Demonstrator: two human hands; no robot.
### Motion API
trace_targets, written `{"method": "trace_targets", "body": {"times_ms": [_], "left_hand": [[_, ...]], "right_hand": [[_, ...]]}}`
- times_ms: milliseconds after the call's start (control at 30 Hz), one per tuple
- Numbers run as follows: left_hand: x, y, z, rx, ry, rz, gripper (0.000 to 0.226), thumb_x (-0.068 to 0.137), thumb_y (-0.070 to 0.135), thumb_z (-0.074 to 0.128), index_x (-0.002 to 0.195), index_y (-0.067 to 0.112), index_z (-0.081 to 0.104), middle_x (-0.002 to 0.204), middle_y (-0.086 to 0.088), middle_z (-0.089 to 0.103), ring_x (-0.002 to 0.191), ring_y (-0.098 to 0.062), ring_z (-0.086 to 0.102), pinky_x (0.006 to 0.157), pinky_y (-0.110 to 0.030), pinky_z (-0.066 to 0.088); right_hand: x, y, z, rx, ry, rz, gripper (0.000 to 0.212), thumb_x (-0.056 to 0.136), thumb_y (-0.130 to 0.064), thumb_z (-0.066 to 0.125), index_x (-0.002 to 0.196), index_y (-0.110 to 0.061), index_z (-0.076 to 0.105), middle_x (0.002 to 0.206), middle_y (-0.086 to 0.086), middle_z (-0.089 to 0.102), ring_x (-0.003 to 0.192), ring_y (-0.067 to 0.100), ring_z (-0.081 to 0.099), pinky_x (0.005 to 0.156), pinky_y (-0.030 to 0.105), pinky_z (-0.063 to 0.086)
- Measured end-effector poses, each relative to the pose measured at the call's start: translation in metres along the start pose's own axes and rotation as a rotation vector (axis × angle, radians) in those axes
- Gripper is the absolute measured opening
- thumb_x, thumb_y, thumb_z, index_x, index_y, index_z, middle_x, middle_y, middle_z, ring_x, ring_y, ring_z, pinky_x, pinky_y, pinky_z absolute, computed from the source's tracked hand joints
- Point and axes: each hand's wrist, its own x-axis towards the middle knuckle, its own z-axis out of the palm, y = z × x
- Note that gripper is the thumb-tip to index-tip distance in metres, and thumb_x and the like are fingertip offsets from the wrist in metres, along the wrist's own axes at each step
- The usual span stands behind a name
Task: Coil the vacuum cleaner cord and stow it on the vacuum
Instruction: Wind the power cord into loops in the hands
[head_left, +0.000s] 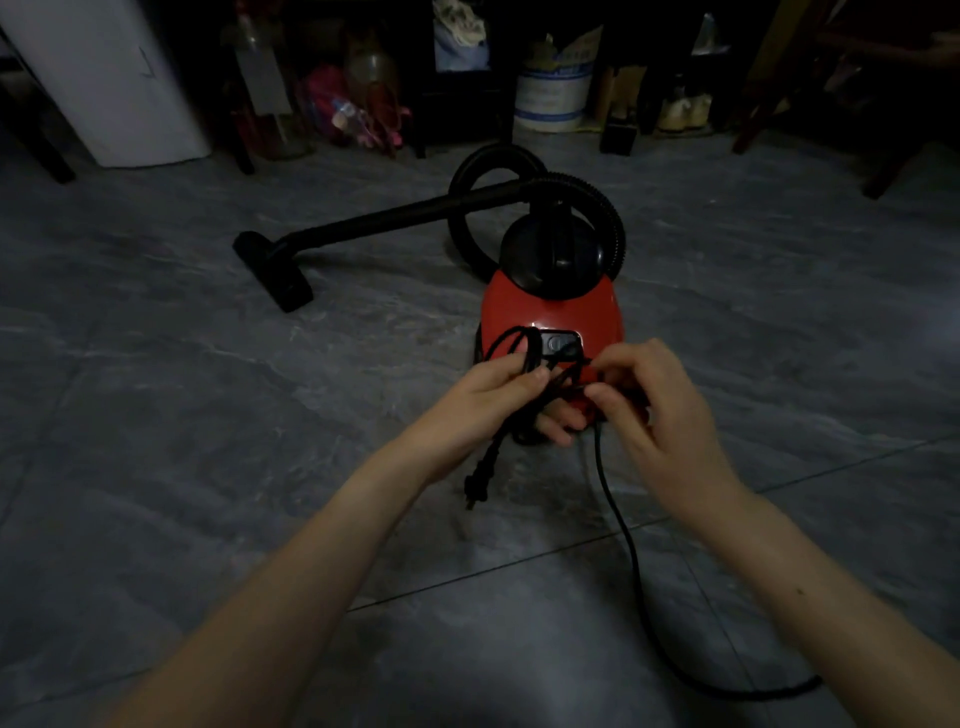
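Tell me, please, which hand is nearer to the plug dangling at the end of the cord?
Left. The left hand grips the coil just above the plug; the right hand is farther off to its right.

Two bare forearms, bare hands (571, 410), no sleeves visible

Both bare forearms extended forward, hands converged at centre.

Left hand (488, 395): palm up, fingers curled closed around black cord loops (524, 364). Right hand (654, 410): knuckles up, thumb and index fingertips pinched together just beside the left fingertips.
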Motion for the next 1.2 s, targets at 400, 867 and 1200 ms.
{"method": "trace_targets", "body": {"times_ms": [400,867,1200], "left_hand": [[-0.002,0.007,0.012,-0.137,-0.05,-0.077,0.056,0.096,0.038,0.037,0.109,-0.013,0.056,0.056,0.001,0.052,0.042,-0.008,0.038,0.078,-0.047,0.042],[-0.001,0.011,-0.02,-0.48,0.057,0.01,0.027,0.092,0.024,0.045,0.081,0.006,0.062,0.044,0.012,0.028,0.031,0.002,0.025,0.05,-0.018,0.043],[0.002,0.004,-0.027,-0.641,0.046,-0.02,0.035,0.086,0.039,0.05,0.092,0.005,0.058,0.046,0.008,0.034,0.034,-0.002,0.031,0.059,-0.021,0.051]], "right_hand": [[-0.002,0.021,-0.001,0.303,0.072,0.392,0.034,0.092,-0.043,0.056,0.119,-0.023,0.057,0.117,-0.002,0.056,0.11,0.007,0.056,0.093,0.025,0.049],[-0.02,0.033,-0.002,0.632,-0.08,0.452,0.04,0.093,-0.041,0.05,0.115,-0.008,0.058,0.093,0.018,0.066,0.08,0.021,0.065,0.071,0.035,0.055],[-0.013,0.022,-0.001,0.584,0.09,0.531,0.021,0.1,-0.009,0.045,0.083,-0.012,0.056,0.068,0.006,0.06,0.054,0.012,0.048,0.047,0.018,0.039]]}}
